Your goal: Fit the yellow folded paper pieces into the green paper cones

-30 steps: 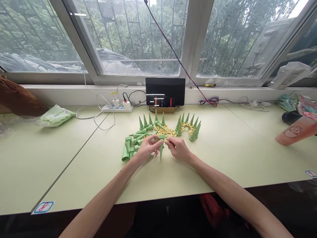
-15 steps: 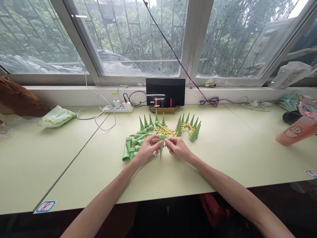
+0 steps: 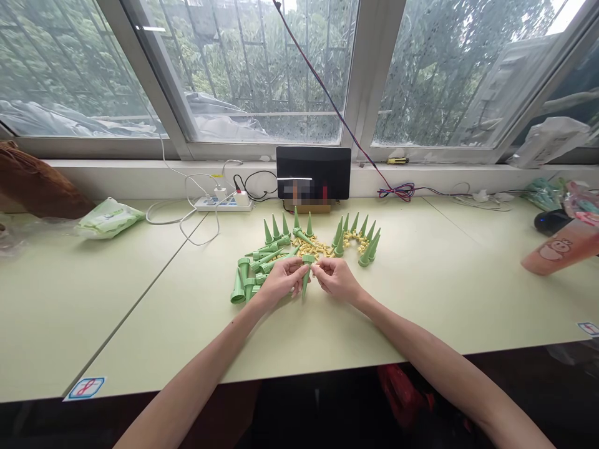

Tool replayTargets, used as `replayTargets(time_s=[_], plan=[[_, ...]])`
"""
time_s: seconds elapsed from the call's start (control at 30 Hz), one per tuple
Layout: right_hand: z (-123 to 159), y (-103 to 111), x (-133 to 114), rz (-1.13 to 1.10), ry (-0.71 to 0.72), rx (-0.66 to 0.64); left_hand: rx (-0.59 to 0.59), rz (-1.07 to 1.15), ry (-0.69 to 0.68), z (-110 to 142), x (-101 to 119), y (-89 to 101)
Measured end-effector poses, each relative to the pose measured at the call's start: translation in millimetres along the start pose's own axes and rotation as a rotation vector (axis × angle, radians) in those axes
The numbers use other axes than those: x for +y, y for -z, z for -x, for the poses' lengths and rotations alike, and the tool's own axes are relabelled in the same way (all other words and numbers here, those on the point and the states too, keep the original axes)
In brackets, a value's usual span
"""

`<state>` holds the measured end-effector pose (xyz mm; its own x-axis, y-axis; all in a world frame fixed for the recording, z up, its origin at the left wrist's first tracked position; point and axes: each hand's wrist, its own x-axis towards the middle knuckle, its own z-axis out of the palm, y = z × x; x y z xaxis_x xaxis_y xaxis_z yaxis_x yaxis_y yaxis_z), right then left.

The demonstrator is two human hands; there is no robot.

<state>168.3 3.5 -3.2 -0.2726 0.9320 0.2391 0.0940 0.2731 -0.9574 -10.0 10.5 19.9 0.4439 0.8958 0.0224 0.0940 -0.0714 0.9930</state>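
My left hand (image 3: 282, 279) is closed round a green plastic watering spike (image 3: 306, 277), its wide capped end up and its point down. Against the spike's side, just under the cap, the fingertips of my right hand (image 3: 337, 279) pinch a small yellow plug, mostly hidden by the fingers. Behind the hands lies a heap of loose yellow plugs (image 3: 318, 247). More green spikes (image 3: 243, 271) lie piled to the left of my left hand. Other spikes (image 3: 337, 237) stand points up in a curve at the right, with yellow plugs (image 3: 356, 238) among them.
A dark tablet (image 3: 313, 165) leans at the back of the pale table (image 3: 421, 293). Left of it are a power strip (image 3: 224, 204) and white cables. A green packet (image 3: 110, 218) lies far left. An orange cup (image 3: 559, 246) and a plastic bag (image 3: 545, 193) are at right.
The spike in my left hand tilts slightly, and the yellow plug shows less between my right fingertips and the spike. Both hands stay nearly in place; the piles look unchanged.
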Motion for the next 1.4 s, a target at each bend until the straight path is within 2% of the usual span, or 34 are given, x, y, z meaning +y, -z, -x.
replayTargets(time_s=[0.53,0.73,0.9,1.13,1.4], plan=[[0,0,-1,0.015,-0.005,0.024,0.014,-0.002,0.008,0,0,0.1],[-1,-1,-2,-0.019,-0.015,0.021,0.091,0.039,0.067,-1,-5,-0.6],[1,-2,-3,-0.039,0.034,-0.022,0.075,0.060,0.075,-3,-10,4.5],[1,-3,-5,-0.051,0.056,0.070,0.042,0.146,0.071,-5,-12,6.8],[1,-3,2,0.023,0.095,0.076,0.024,0.093,0.056,-2,-5,2.1]])
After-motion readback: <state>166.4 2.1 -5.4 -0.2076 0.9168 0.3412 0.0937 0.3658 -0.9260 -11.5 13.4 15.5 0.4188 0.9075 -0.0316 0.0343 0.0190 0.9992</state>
